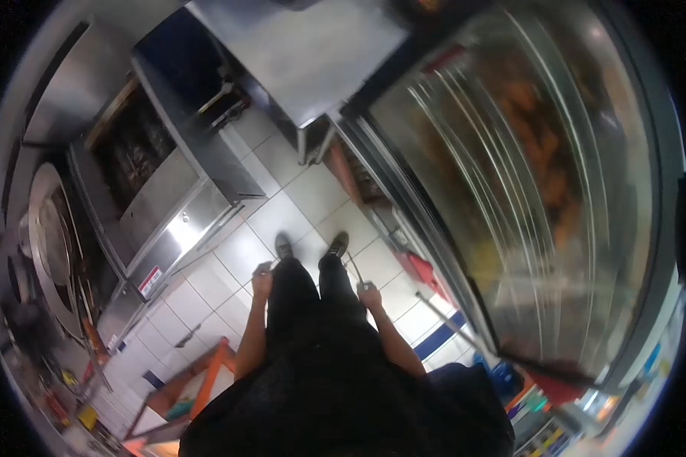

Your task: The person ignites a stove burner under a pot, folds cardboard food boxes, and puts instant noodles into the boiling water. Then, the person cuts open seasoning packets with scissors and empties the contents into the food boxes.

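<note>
My left hand (262, 280) hangs beside my left thigh above the tiled floor. Its fingers look partly curled, but they are too small and blurred to show whether anything is in them. By my right thigh, my right hand (369, 295) is closed around a thin, rod-like utensil (356, 269). The utensil points forward, past my knee; its exact kind is too blurred to name. Neither hand touches a counter or the display case.
A glass display case (503, 175) with brownish food stands on the right. To the left are a steel cooking unit (179, 228) and a large round pan (51, 228). A steel table (305, 53) is ahead, an orange-framed stand (198, 385) behind left. White tiles (282, 217) cover the floor.
</note>
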`<state>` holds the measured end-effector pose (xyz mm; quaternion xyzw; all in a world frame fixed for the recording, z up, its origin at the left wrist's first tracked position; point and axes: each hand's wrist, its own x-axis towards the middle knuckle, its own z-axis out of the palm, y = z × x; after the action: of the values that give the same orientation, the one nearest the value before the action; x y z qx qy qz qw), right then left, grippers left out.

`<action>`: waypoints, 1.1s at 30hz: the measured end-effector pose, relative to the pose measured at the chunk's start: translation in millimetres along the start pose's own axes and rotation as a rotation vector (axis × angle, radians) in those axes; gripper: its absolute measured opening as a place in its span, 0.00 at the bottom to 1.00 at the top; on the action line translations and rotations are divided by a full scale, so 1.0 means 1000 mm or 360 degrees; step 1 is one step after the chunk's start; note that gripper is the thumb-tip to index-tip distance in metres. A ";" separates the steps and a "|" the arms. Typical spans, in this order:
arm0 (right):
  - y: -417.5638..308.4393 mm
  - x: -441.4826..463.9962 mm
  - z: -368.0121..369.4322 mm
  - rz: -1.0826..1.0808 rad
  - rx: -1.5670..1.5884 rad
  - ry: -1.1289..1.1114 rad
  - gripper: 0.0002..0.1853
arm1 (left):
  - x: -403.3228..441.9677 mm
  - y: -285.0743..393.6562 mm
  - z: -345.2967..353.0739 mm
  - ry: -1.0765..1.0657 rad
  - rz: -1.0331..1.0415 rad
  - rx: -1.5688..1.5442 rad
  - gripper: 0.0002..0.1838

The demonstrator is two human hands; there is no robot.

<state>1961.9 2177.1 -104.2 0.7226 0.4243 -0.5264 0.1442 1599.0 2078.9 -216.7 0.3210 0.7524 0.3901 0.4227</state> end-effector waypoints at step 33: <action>-0.160 0.659 -0.084 -0.0352 0.0923 0.0354 0.25 | 0.170 -0.237 0.246 0.0282 -0.0842 -0.0056 0.17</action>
<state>1949.2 2631.7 -614.0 0.7361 0.3457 -0.5556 -0.1727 1706.8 2178.8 -568.7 0.0706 0.8372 0.3056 0.4479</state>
